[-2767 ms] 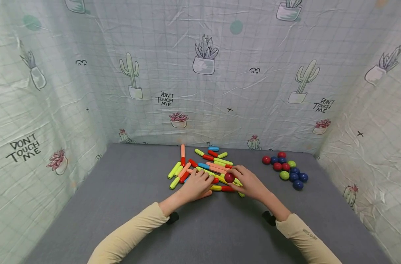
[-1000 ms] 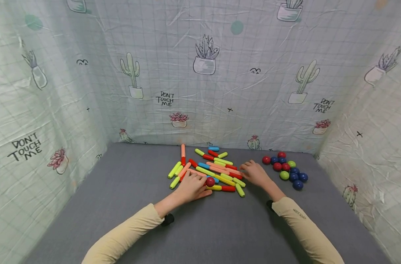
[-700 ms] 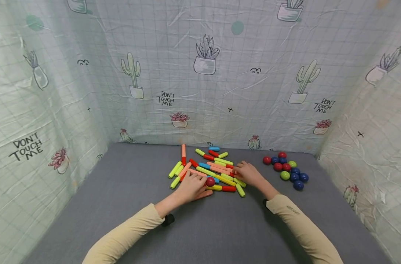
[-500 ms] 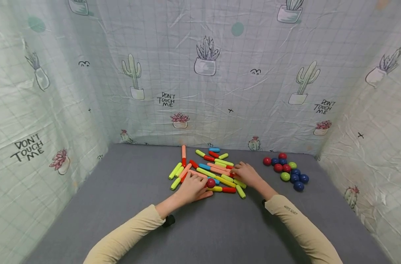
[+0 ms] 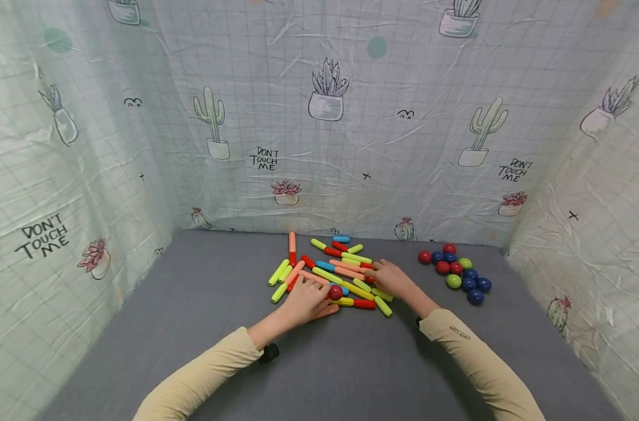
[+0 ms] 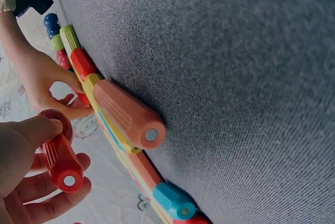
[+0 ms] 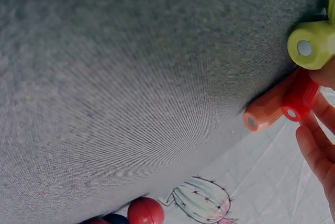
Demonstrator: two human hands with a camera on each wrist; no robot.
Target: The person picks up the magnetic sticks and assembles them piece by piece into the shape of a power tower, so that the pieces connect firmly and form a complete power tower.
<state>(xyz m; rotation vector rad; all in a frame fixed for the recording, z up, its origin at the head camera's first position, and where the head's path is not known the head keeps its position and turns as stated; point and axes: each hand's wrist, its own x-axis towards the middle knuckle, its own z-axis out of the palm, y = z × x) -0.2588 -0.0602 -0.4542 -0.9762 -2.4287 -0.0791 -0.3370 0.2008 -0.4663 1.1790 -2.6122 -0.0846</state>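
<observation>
My left hand (image 5: 306,301) holds a short red magnetic rod (image 6: 62,164) above the pile. A dark red ball (image 5: 335,292) sits at the rod's far end, and my left thumb reaches over to it in the left wrist view. My right hand (image 5: 395,280) is at the right side of the pile, thumb and fingers around another red magnetic rod (image 7: 303,93). Beside that rod lie a salmon rod (image 7: 267,106) and a yellow-green rod (image 7: 311,46). In the head view, the right fingers cover most of the gripped rod.
Magnetic rods in several colours, such as a yellow-green one (image 5: 278,272) and a blue one (image 5: 341,239), spread over the grey table (image 5: 219,327). Red, blue and green balls (image 5: 469,285) cluster at the right. A cactus-print cloth (image 5: 351,146) hangs behind.
The red ball has passed from my right hand to the rod in my left. My right hand moved right, then back left onto a red rod. Neighbouring rods shifted slightly.
</observation>
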